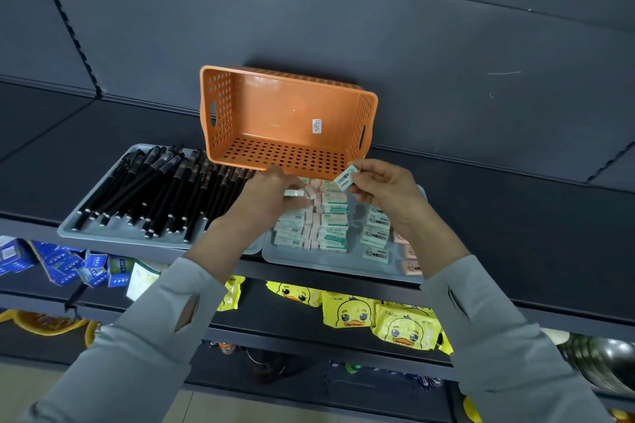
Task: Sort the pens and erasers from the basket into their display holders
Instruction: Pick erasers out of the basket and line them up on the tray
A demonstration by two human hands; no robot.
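Fingertips of the right hand (388,189) pinched a small rectangular eraser (345,178) in a pale green paper sleeve, just in front of the tipped, perforated orange plastic basket (275,113); the left hand (264,196), fingers curled, gripped a white eraser block (294,193) above the flat grey tray (330,259) of boxy erasers (330,220); slim black pens (154,189) with metal tips lay heaped on the neighbouring tray (113,232).
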